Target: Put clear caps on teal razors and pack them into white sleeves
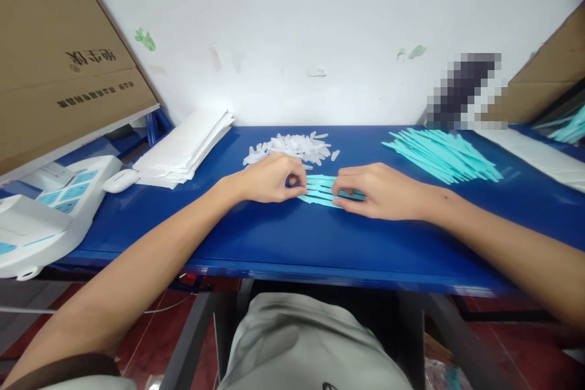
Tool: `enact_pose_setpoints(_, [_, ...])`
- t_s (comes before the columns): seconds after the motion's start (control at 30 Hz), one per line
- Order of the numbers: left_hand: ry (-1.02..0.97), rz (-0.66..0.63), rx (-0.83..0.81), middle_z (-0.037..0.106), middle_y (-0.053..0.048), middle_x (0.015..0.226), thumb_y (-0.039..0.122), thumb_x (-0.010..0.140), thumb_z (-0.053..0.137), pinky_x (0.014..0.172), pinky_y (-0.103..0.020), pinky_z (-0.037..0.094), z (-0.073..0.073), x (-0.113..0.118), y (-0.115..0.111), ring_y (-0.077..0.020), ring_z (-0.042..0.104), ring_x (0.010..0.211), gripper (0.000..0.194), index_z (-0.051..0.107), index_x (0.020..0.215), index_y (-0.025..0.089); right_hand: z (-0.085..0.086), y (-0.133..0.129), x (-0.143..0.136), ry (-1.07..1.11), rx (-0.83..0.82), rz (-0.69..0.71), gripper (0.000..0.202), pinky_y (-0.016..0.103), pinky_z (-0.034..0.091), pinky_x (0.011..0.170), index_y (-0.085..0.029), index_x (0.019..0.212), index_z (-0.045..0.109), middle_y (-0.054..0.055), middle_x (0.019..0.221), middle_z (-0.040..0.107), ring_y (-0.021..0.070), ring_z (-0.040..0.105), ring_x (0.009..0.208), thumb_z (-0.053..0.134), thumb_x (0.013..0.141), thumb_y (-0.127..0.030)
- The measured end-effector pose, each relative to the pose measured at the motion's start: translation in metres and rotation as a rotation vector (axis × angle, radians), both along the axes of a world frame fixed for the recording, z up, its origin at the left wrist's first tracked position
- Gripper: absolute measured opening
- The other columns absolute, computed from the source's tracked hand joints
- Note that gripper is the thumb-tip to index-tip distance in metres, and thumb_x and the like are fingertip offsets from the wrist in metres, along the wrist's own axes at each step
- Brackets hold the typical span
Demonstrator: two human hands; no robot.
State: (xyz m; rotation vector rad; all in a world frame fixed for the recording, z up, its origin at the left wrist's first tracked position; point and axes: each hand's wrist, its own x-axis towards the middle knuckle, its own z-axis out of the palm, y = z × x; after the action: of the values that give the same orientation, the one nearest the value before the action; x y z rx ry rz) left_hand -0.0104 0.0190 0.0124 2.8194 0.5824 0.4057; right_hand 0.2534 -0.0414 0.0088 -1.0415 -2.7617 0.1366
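Observation:
Several slim turquoise strips (320,187) lie side by side on the blue table, between my two hands. My left hand (273,177) is closed, its thumb and index finger pinching at the left ends of these strips. From the other side, my right hand (372,191) curls its fingers and thumb over the right part of the strips, partly hiding them. Just behind my left hand lies a loose heap of small whitish translucent pieces (297,146). Farther right is a larger pile of the same turquoise strips (443,153).
A stack of white padded sheets or envelopes (185,145) lies at the left back. Beside it are a white mouse-shaped object (121,180) and a white device with blue panels (85,195). A cardboard box (64,55) stands at left. The blue table (292,244) meets a white wall.

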Motion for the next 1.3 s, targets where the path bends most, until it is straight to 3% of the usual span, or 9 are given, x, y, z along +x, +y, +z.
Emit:
enact_pose_setpoints(0.17, [0.028, -0.007, -0.055, 0.064, -0.001, 0.073, 0.04, 0.083, 0.078, 0.062, -0.025, 0.041, 0.003, -0.001, -0.002, -0.0116, 0.056, 0.064, 0.024, 0.075, 0.079, 0.017, -0.002, 0.002, 0.001, 0.036, 0.003, -0.009, 0.02, 0.029, 0.036, 0.065, -0.019, 0.097, 0.069, 0.004, 0.088, 0.068, 0.016, 0.059, 0.07, 0.052, 0.098, -0.03])
enact_pose_setpoints(0.37, [0.05, -0.026, -0.078, 0.064, -0.001, 0.074, 0.038, 0.087, 0.075, 0.064, -0.025, 0.042, 0.002, -0.001, 0.0, -0.0115, 0.055, 0.064, 0.022, 0.078, 0.08, 0.017, -0.001, -0.001, -0.001, 0.028, -0.029, 0.029, 0.024, 0.028, 0.034, 0.062, -0.019, 0.091, 0.068, 0.002, 0.079, 0.064, 0.0149, 0.054, 0.065, 0.06, 0.095, -0.041])
enact_pose_setpoints(0.47, [0.048, -0.027, -0.068, 0.064, -0.001, 0.073, 0.037, 0.087, 0.075, 0.063, -0.025, 0.041, 0.002, 0.001, -0.002, -0.0115, 0.055, 0.064, 0.021, 0.078, 0.08, 0.017, -0.001, -0.002, -0.001, 0.041, -0.039, 0.031, 0.022, 0.028, 0.034, 0.063, -0.019, 0.088, 0.067, 0.002, 0.08, 0.064, 0.0145, 0.054, 0.065, 0.06, 0.094, -0.039])
enact_pose_setpoints(0.83, [0.008, -0.029, 0.159, 0.068, -0.003, 0.073, 0.026, 0.093, 0.061, 0.064, -0.028, 0.041, 0.0, 0.003, -0.006, -0.0143, 0.058, 0.064, 0.02, 0.075, 0.082, 0.016, 0.001, 0.001, 0.001, 0.088, -0.091, 0.01, 0.011, 0.027, 0.038, 0.066, -0.02, 0.081, 0.066, 0.002, 0.08, 0.064, 0.0148, 0.055, 0.068, 0.056, 0.087, -0.02])
enact_pose_setpoints(1.1, [0.004, 0.032, 0.225, 0.068, -0.002, 0.071, 0.023, 0.093, 0.056, 0.064, -0.028, 0.039, -0.002, -0.001, 0.003, -0.0141, 0.058, 0.063, 0.022, 0.076, 0.088, 0.017, 0.0, 0.002, 0.003, 0.057, -0.011, -0.09, 0.012, 0.029, 0.036, 0.064, -0.021, 0.097, 0.061, 0.002, 0.082, 0.065, 0.0166, 0.055, 0.067, 0.052, 0.092, -0.028])
enact_pose_setpoints(1.3, [0.019, 0.069, 0.223, 0.068, -0.002, 0.07, 0.026, 0.092, 0.056, 0.064, -0.027, 0.038, -0.002, -0.002, 0.004, -0.0147, 0.059, 0.064, 0.022, 0.077, 0.09, 0.018, 0.002, 0.006, 0.006, 0.034, 0.025, -0.136, 0.021, 0.037, 0.035, 0.081, -0.02, 0.091, 0.065, 0.0, 0.066, 0.06, 0.0179, 0.052, 0.065, 0.052, 0.094, -0.038])
